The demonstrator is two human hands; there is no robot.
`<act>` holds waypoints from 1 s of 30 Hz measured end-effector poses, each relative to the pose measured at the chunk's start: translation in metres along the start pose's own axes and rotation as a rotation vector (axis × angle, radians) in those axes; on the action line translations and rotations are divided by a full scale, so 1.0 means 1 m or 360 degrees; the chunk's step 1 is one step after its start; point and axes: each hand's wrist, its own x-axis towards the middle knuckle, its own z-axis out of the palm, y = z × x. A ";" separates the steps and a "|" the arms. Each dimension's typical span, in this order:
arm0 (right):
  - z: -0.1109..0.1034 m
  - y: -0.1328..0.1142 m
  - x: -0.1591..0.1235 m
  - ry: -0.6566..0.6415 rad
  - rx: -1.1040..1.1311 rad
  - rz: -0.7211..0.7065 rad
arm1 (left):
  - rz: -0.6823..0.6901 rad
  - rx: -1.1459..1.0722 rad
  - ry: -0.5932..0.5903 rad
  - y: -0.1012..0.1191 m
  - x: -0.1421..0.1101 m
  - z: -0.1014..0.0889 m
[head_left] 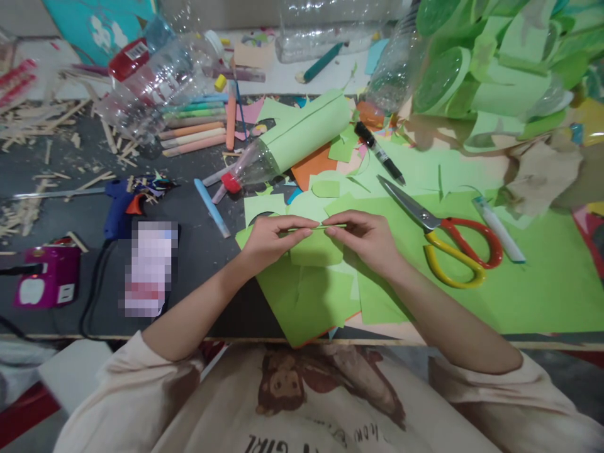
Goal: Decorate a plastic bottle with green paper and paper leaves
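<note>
My left hand (274,240) and my right hand (365,239) meet at the middle, thumbs and forefingers pinching a piece of light green paper (317,249). Its upper edge runs thin between the fingertips, and whether it is folded there I cannot tell. Green sheets (306,289) lie beneath both hands. Just beyond them rests a plastic bottle (309,129) on its side, wrapped in light green paper and closed with a red cap (231,183). To the right of my right hand lie scissors (427,220) with red and yellow handles, their blades apart.
A blue glue gun (117,204), a phone (150,267) and a purple box (48,275) sit at left. Several coloured markers (195,135) and clear bottles (165,85) lie behind. A black pen (380,153), a white pen (500,229) and green-papered shapes (509,94) stand to the right.
</note>
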 end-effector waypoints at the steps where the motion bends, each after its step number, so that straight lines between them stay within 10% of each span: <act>1: 0.000 0.001 0.000 -0.0007 0.0001 0.0013 | -0.0001 0.0006 0.0001 0.000 0.000 0.000; 30: -0.002 0.001 0.005 0.0054 0.0091 0.0027 | -0.0113 -0.0073 0.0106 -0.001 0.004 -0.001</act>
